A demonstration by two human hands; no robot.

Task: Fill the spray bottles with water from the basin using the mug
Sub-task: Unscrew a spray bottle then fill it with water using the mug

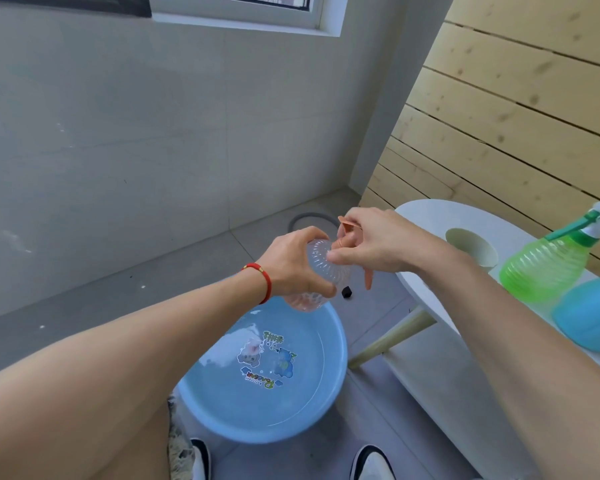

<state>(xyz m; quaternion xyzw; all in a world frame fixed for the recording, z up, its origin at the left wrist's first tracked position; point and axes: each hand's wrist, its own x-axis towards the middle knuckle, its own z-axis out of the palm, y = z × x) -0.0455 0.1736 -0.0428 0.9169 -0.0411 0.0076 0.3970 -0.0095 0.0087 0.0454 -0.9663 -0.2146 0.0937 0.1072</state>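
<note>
While our left hand (293,263) grips the clear ribbed spray bottle (321,271) above the blue basin (274,372) of water, our right hand (368,242) pinches its pink spray head (347,227). On the white counter (426,216) sit the mug (471,245) and a green spray bottle (548,265).

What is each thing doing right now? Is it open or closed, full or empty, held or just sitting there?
Clear spray bottle: held over the basin by the left hand.
Orange sprayer head: gripped by the right hand, at the bottle's neck.
Blue basin: on the floor, holding water.
Green spray bottle: on the white table, sprayer on.
Mug: on the table, untouched.
Blue bottle: on the table, partly out of view.
</note>
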